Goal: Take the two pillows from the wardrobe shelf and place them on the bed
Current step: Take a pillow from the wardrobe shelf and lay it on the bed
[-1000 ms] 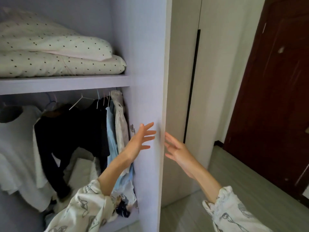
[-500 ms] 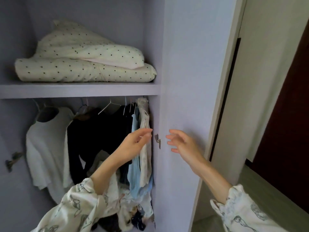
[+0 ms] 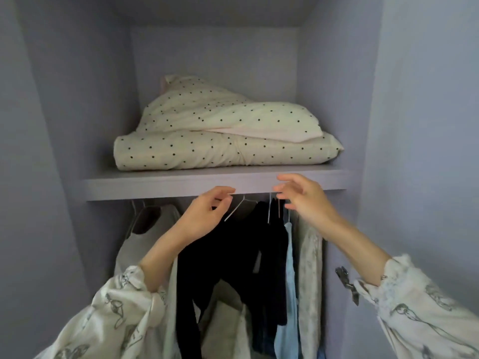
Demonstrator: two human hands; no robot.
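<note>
Left hand and right hand, both half-open and empty, hover just below the wardrobe shelf. Beyond, two polka-dot pillows lie stacked on it; slide both palms under the lower pillow, lifting the stack together.

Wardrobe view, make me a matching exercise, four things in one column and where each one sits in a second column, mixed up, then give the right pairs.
Things:
1. upper pillow
2. lower pillow
3. black garment
4. left hand

Places:
A. hanging under the shelf, between the two forearms
B. lying directly on the shelf board
C. raised just below the shelf's front edge, empty
D. lying on top of the other pillow

Pairs: 1-D, 2-B, 3-A, 4-C
</note>
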